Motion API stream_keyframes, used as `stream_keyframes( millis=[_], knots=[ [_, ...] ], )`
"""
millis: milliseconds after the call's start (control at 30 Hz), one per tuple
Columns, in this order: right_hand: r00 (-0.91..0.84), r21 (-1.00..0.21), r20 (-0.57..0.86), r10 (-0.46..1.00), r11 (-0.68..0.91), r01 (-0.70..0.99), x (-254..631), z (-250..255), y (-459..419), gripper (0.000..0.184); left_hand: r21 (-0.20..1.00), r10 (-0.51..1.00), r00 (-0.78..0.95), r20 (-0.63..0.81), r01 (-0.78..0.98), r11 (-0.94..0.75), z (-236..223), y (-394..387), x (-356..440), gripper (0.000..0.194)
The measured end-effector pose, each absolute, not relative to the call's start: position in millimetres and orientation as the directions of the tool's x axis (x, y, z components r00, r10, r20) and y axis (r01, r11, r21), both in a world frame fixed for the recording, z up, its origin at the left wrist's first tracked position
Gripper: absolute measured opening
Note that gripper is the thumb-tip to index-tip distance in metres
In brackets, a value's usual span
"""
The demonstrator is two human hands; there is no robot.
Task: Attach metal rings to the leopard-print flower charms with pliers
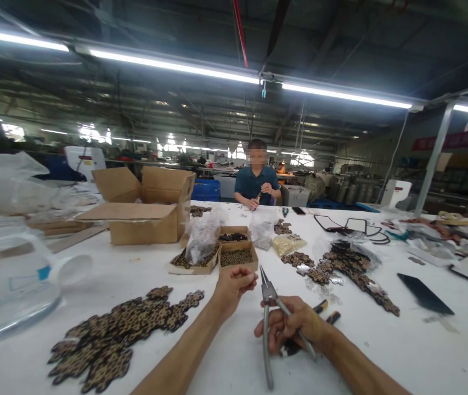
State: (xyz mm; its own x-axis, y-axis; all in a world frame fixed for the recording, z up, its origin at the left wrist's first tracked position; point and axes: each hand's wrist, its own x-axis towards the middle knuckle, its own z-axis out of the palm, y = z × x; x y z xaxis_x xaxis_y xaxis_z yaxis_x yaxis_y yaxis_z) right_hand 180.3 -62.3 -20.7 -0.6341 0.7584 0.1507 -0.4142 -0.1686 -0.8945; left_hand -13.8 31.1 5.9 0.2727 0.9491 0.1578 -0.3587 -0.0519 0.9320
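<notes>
My right hand (293, 323) is closed round long-nosed metal pliers (269, 296); their handles are spread and their thin tips point away from me. My left hand (234, 288) is closed in a pinch just left of the plier tips, apart from them. Whatever the pinch holds is too small to make out. Beyond it stands a small cardboard box (238, 258) of small brass-coloured parts. Partly hidden under my right hand lies another tool with yellow-and-black handles (327, 312). Leopard-patterned pieces (127, 323) lie in an overlapping heap to the left.
A large open carton (145, 230) stands behind on the left. At the left edge is a clear plastic jug (7, 285). More patterned pieces (353, 269) and a dark flat panel (425, 294) lie right. Across the white table sits a person (256, 181), hands raised near a small object.
</notes>
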Motion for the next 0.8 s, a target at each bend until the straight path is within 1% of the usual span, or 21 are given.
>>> stream_keyframes(
  millis=[133,300,633,800],
  knots=[
    [-0.634,-0.9,0.15,0.759,-0.161,-0.405,181,-20,-61,0.07,0.932,0.931,0.314,0.187,-0.356,-0.067,9,27,-15,0.024],
    [-0.642,-0.906,0.137,0.754,-0.167,-0.39,181,-18,-61,0.065,0.929,0.935,0.301,0.189,-0.364,-0.071,14,23,-15,0.023],
    [-0.646,-0.902,0.138,0.75,-0.175,-0.396,180,-16,-62,0.064,0.918,0.936,0.292,0.196,-0.391,-0.07,18,21,-17,0.022],
    [-0.65,-0.907,0.148,0.745,-0.16,-0.39,180,-20,-57,0.068,0.915,0.931,0.304,0.202,-0.396,-0.069,19,23,-18,0.02]
  ],
)
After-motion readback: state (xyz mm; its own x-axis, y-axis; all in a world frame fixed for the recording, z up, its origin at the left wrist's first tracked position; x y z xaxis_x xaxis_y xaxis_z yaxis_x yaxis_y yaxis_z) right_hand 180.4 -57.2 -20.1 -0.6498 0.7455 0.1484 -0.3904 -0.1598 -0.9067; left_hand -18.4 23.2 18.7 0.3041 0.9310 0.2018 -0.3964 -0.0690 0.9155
